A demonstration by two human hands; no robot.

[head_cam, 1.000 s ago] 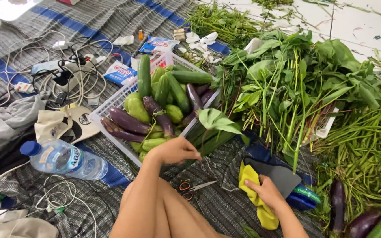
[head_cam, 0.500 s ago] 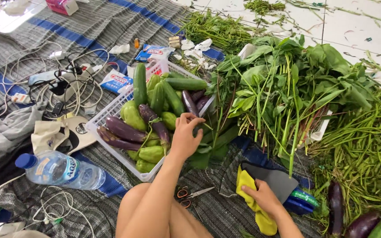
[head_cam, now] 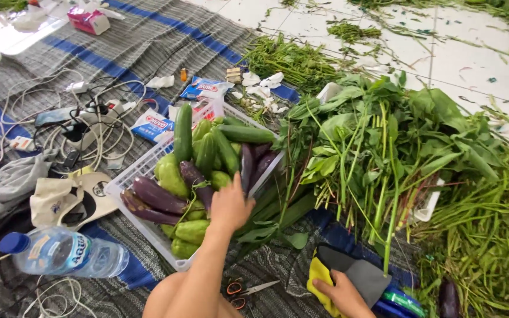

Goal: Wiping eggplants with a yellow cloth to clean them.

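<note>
The left hand [head_cam: 231,206] reached far over the near right part of a white slotted basket [head_cam: 126,179], its fingers loosely together and curled, the fingertips touching a dark purple eggplant [head_cam: 247,168] that stood propped against the basket's right wall; whether they truly pinched it could not be told; the eggplant's long axis ran near to far, almost upright in the view, its far end pointing away from the person and its near end hidden under the hand. In the basket lay more purple eggplants [head_cam: 157,197] at the near left, their long axes running left to right and slightly toward the near side; long green cucumbers [head_cam: 183,132] stood on the far side, pointing far, with one cucumber [head_cam: 245,134] lying crosswise, left to right; pale green chayote-like fruits [head_cam: 172,176] sat between them. The right hand [head_cam: 340,294] rested at the near right, fingers curled and pressed onto a grey pouch [head_cam: 357,274] that lay over a yellow cloth [head_cam: 319,277]; small orange-handled scissors [head_cam: 245,288] lay just left of it on the striped mat [head_cam: 166,41]. A large heap of leafy greens [head_cam: 384,135] lay right of the basket, touching its right side; a clear water bottle [head_cam: 63,253] with a blue cap lay on its side at the near left, near a beige cap [head_cam: 69,197] and a tangle of white cables [head_cam: 89,118].
</note>
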